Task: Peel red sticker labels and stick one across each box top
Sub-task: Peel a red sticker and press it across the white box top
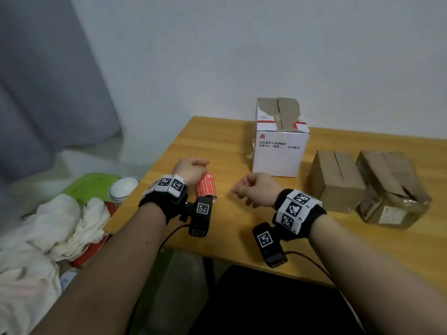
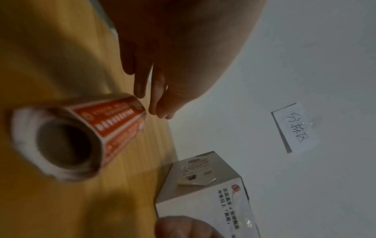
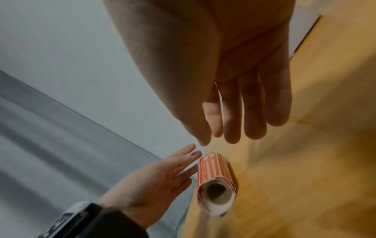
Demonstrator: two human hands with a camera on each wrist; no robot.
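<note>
- The roll [image 1: 206, 187] of red stickers lies on its side on the table [image 1: 232, 151], near the left edge, its hollow core facing the person. Lying flat like this it can roll, which is probably why a hand stays close to it.
- The left hand [image 1: 189, 170] sits just beside the roll on its outer side, fingers straight and relaxed, holding nothing; in the right wrist view the fingertips [image 3: 191, 154] reach alongside the roll's far end. I judge it is placed to steady the roll or pick it up.
- The right hand [image 1: 256, 188] hovers over the table, on the other side of the roll and clear of it, fingers loosely extended, nothing in it that I can make out. It looks ready to catch a label's edge once the roll is held.
- Three boxes wait to the right: a white box [image 1: 280, 151] with its flaps up, then two brown ones [image 1: 336, 180] [image 1: 391, 187] with closed tops.
- None of the tops shows a red sticker, so the peeling looks not yet begun.
</note>
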